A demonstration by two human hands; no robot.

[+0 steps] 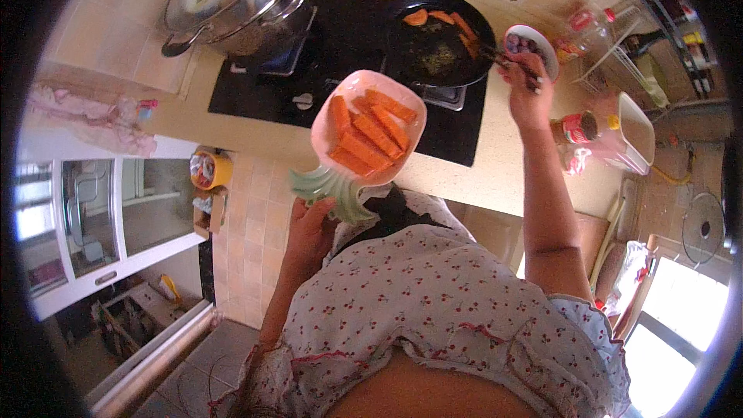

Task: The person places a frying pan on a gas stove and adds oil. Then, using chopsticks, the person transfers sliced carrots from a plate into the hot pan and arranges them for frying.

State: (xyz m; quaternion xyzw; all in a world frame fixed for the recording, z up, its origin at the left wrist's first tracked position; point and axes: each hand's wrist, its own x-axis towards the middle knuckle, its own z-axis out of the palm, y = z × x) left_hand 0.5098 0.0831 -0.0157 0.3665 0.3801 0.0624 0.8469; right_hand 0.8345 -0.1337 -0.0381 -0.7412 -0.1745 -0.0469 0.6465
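Observation:
My left hand (312,229) grips the green leaf-shaped handle (334,188) of a pink ceramic dish (321,128). Several thick orange sticks (371,133), perhaps sweet potato or carrot, lie in the dish, which hangs over the front edge of the cooktop. In my right hand (527,84) is a thin dark utensil (493,53), likely chopsticks, whose far end reaches into a black frying pan (400,61). Near the pan's far and right walls lie several orange pieces (462,26). Oil (438,61) shines on its bottom.
The black cooktop (348,23) also bears a large steel pot (244,17) at left. Beside my right hand stands a small bowl (548,49) with dark round pieces. Farther right are a jar (579,126), a clear plastic container (633,133) and a wire rack (644,67).

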